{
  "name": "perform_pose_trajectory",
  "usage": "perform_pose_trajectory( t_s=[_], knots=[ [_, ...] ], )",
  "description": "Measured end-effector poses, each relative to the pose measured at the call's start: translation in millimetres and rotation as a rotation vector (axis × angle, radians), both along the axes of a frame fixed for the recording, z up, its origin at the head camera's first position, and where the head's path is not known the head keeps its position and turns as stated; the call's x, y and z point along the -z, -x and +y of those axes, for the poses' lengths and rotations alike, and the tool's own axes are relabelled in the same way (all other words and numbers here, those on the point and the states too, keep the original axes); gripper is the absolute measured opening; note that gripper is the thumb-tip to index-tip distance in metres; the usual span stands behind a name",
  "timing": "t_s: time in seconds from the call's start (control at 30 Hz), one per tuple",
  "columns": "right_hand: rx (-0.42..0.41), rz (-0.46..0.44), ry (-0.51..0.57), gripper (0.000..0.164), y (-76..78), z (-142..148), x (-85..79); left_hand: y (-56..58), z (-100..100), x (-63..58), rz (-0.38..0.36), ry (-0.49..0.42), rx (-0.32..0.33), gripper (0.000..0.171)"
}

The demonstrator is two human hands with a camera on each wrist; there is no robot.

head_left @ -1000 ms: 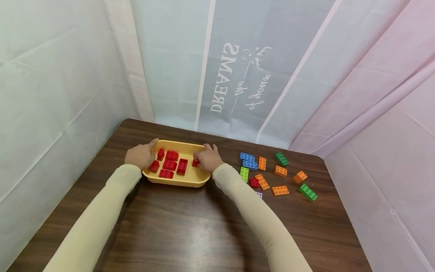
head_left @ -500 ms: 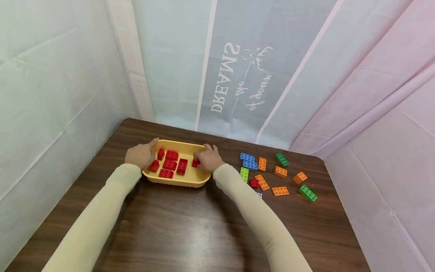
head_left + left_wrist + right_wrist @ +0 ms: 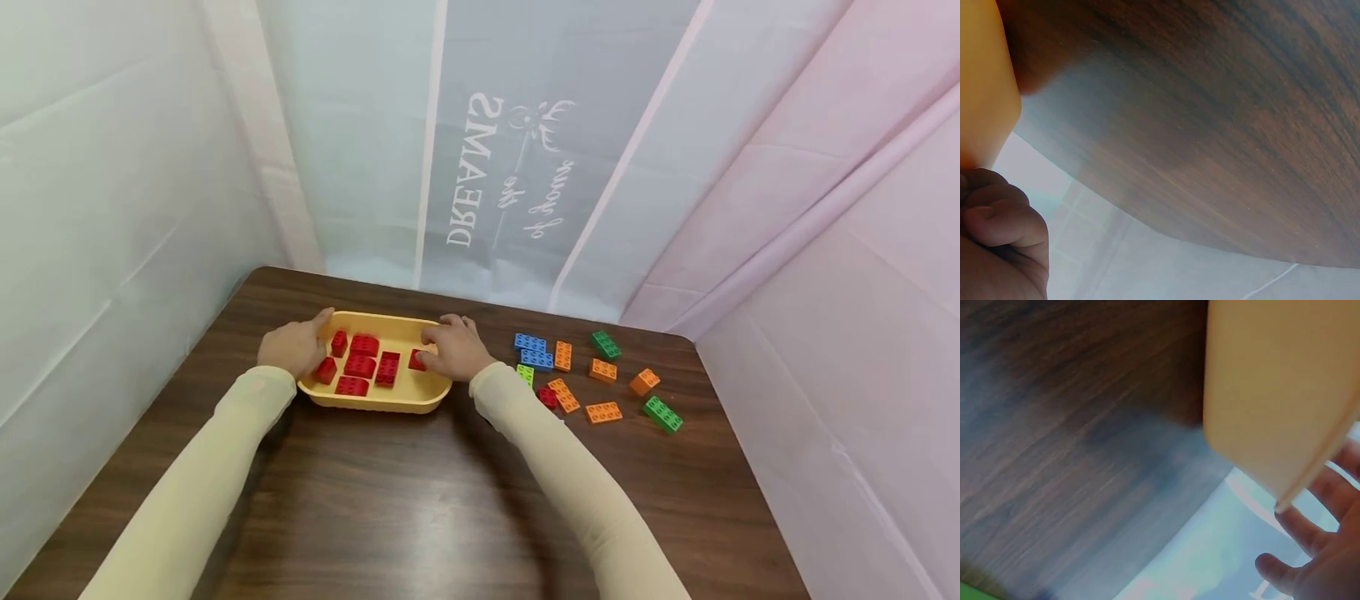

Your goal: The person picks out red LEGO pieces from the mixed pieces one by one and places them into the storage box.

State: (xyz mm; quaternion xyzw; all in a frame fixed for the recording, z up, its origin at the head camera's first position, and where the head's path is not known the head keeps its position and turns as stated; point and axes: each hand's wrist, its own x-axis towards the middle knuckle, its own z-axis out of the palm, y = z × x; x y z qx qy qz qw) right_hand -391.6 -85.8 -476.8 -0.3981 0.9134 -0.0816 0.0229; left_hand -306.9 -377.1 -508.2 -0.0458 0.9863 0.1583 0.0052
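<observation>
A yellow tray lies on the dark wooden table and holds several red toy bricks, some with curved tops. My left hand grips the tray's left end, the thumb side inside the rim. In the left wrist view its curled fingers show beside the tray's outer wall. My right hand is over the tray's right end, with loosely spread fingers. Close to its thumb lies a small red brick, partly covered. In the right wrist view the fingers reach past the tray's rim.
To the right, loose toy bricks are scattered: blue, orange, green, lime and a red one. My right sleeve partly covers some. Fabric sheets hang behind the table.
The right hand's fingers have loosened and come away from the small red brick, which shows more now. The left hand stays on the tray. The whole head view has shifted slightly.
</observation>
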Motion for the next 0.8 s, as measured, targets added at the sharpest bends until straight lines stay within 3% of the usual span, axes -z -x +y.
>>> perform_pose_trajectory(
  t_s=[0.23,0.43,0.67,0.8],
  knots=[
    [-0.012,0.064,0.064,0.026,-4.0,30.5,-14.7,-2.0,1.5,-4.4,-0.034,-0.019,-0.007,0.068],
    [0.037,0.044,0.102,0.022,-4.6,65.2,-20.5,-3.4,1.1,-8.7,-0.042,-0.033,0.0,0.069],
    [0.069,0.009,0.13,0.028,-5.9,111.7,-18.8,-4.6,1.3,-11.1,-0.051,-0.025,0.011,0.068],
    [0.116,-0.017,0.134,0.029,-5.9,140.5,-10.0,-5.6,1.3,-11.2,-0.05,-0.02,0.012,0.068]
  ],
)
